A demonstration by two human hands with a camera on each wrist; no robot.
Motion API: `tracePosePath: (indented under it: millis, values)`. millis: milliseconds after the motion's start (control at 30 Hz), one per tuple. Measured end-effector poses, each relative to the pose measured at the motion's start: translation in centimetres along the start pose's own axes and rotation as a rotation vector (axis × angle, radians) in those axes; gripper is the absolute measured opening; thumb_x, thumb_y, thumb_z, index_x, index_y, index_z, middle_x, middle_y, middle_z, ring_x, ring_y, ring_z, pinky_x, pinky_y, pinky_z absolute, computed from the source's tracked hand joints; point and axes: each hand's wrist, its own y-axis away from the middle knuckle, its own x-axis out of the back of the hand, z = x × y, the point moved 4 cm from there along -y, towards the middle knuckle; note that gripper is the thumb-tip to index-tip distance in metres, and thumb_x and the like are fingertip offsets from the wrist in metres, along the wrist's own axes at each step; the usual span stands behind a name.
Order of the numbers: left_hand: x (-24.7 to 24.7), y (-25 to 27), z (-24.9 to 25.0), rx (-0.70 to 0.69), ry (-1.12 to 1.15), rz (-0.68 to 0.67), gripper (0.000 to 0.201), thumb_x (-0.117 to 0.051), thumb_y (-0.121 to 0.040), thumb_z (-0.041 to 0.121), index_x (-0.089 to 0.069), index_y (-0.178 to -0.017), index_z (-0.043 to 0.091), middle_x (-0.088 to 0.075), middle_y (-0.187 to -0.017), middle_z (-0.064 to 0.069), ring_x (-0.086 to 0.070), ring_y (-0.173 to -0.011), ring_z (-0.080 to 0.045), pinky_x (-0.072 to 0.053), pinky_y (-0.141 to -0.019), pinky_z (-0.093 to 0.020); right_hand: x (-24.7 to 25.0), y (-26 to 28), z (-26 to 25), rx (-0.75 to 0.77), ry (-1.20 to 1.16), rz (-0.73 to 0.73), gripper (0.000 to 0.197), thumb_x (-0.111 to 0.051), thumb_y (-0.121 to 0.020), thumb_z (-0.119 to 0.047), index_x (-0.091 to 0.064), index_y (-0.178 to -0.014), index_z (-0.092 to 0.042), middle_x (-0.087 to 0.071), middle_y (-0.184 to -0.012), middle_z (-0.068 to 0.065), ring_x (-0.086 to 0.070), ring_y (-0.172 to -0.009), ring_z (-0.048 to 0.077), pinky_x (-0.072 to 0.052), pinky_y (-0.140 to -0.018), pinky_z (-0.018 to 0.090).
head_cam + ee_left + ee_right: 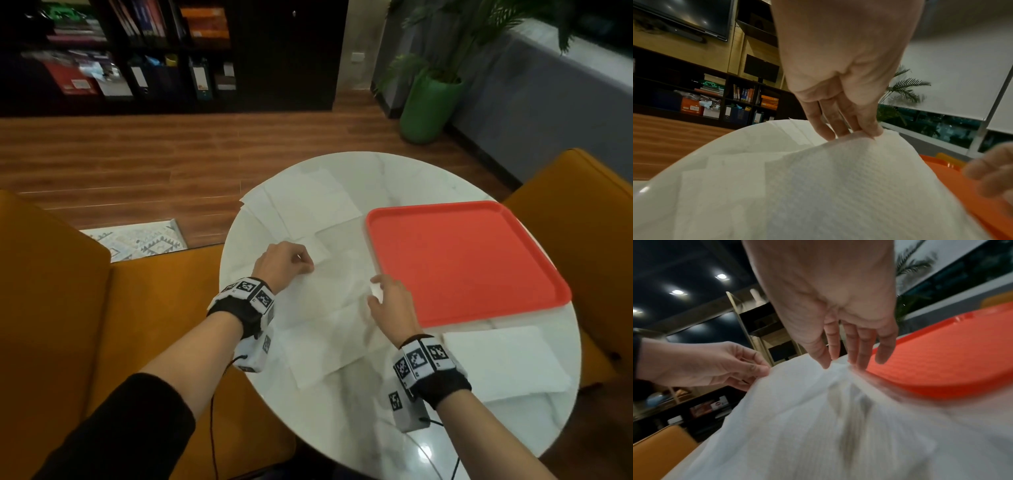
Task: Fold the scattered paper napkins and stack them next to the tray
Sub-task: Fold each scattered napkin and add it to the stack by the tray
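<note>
A large white paper napkin lies unfolded on the round white table, left of the red tray. My left hand pinches the napkin's far left corner and lifts it, as the left wrist view shows on the napkin. My right hand pinches the far right corner, close to the tray's near left rim; the napkin rises to its fingertips. A folded napkin stack lies below the tray's near edge. Several more flat napkins lie at the table's far left.
Orange seats flank the table on both sides, another at the right. A green plant pot and dark bookshelves stand across the wooden floor. Cables hang from both wrist cameras near the table's front edge.
</note>
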Motion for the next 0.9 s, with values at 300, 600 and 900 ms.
tracePosePath:
  millis: [300,600,900]
  values:
    - [-0.7,0.9,2.3,-0.185,0.079,-0.164,0.015,-0.065,-0.085,0.000,-0.074,-0.095,0.007,-0.070,-0.089,0.002,-0.061,-0.082,-0.004,-0.041,-0.074,0.001,2.1,-4.1,-2.8,0.085,-0.226,-0.061,0.028,-0.071,-0.080,-0.019,-0.067,-0.107,-0.015,-0.067,-0.091,0.006,-0.061,-0.091,0.020,-0.046,-0.080,0.025]
    - [-0.6,0.2,0.5,-0.089,0.095,-0.113,0.023,-0.058,-0.089,-0.004,-0.069,-0.107,0.006,-0.070,-0.098,-0.012,-0.065,-0.093,-0.017,-0.048,-0.090,-0.023,3.0,-3.8,-1.8,0.093,-0.319,0.038,0.014,-0.081,-0.069,-0.014,-0.070,-0.071,-0.005,-0.067,-0.065,0.015,-0.061,-0.062,0.028,-0.050,-0.060,0.030]
    - [-1.5,0.0,3.2,-0.353,-0.016,-0.124,0.050,-0.073,-0.080,0.028,-0.055,-0.126,0.033,-0.058,-0.125,0.009,-0.051,-0.116,-0.011,-0.040,-0.100,-0.033,4.4,-2.1,-4.2,0.331,-0.261,0.030,0.007,-0.069,-0.081,-0.006,-0.072,-0.086,-0.007,-0.070,-0.078,0.000,-0.061,-0.070,0.007,-0.042,-0.069,0.007]
